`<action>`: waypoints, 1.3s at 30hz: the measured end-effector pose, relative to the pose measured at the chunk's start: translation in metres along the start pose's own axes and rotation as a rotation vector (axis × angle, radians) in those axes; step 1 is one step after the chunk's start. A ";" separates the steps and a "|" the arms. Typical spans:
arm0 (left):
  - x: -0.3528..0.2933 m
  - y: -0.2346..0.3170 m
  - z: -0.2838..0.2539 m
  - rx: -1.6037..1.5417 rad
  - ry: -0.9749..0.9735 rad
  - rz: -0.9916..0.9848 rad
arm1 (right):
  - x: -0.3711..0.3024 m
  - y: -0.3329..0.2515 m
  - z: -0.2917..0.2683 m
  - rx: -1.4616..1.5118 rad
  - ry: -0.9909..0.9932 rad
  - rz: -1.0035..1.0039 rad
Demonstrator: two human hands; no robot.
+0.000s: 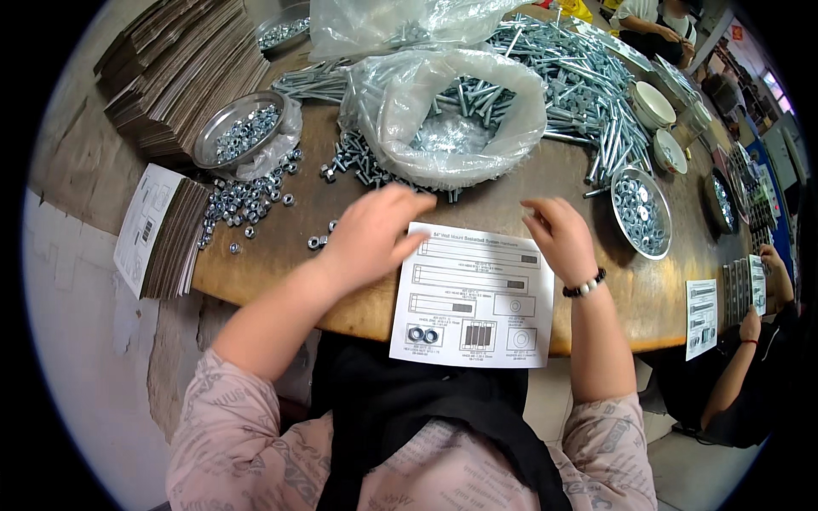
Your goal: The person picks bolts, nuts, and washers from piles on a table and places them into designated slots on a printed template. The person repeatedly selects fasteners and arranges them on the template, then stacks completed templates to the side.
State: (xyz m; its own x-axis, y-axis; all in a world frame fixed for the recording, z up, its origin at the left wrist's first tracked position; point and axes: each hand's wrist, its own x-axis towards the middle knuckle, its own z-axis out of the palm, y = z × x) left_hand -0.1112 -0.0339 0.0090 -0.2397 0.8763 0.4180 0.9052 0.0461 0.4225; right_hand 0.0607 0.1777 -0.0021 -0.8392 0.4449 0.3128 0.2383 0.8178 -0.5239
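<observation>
A white printed sheet [473, 294] with bolt and washer drawings lies in front of me, its lower part reaching past the table's front edge. Two hex nuts [423, 335] sit side by side at its lower left. My left hand [379, 228] is over the table by the sheet's upper left corner, thumb apart from the fingers, holding nothing I can see. At the upper right corner is my right hand [560, 238], fingers loosely bent and apart from the thumb. Beyond the hands lie short bolts [362, 162] and an open plastic bag [511, 140] holding more bolts.
Left stand a metal bowl of nuts [203, 153], loose nuts [247, 200] and stacked cardboard [183, 68]. Long bolts [588, 85] heap at the back right, near a steel bowl of washers [639, 213] and white bowls [654, 106]. A co-worker's hands [750, 324] hold cards at far right.
</observation>
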 end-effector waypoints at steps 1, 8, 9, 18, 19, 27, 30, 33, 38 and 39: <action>0.017 -0.004 0.000 0.027 0.029 0.011 | 0.015 -0.001 0.003 -0.011 0.026 -0.062; 0.129 -0.058 0.032 0.684 -0.076 0.176 | 0.143 -0.001 0.043 -0.209 0.142 -0.219; 0.136 -0.066 0.036 0.800 -0.081 0.202 | 0.158 0.001 0.049 -0.258 0.119 -0.190; 0.148 -0.093 0.054 1.017 -0.064 0.284 | 0.191 0.012 0.079 -0.668 -0.005 -0.055; 0.147 -0.093 0.053 0.997 -0.064 0.278 | 0.192 0.017 0.079 -0.639 -0.001 -0.090; 0.135 -0.064 0.026 0.621 0.225 0.171 | 0.177 0.014 0.064 -0.572 -0.124 -0.122; 0.110 -0.032 0.007 0.264 0.310 -0.028 | 0.169 0.027 0.064 -0.463 0.025 -0.218; 0.057 -0.003 -0.007 -0.191 0.138 -0.238 | 0.153 0.018 0.048 -0.391 0.117 -0.368; -0.026 0.010 0.014 -0.602 -0.277 -0.442 | 0.120 0.030 0.009 -0.242 0.414 -0.444; -0.034 0.011 0.020 -0.639 -0.313 -0.472 | 0.118 0.048 -0.002 -0.246 0.408 -0.370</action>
State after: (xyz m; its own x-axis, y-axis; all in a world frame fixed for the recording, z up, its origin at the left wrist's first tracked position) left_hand -0.0863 -0.0540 -0.0171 -0.3489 0.9297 -0.1183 0.3405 0.2434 0.9082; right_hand -0.0262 0.2697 0.0111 -0.6445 0.1791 0.7433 0.1134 0.9838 -0.1387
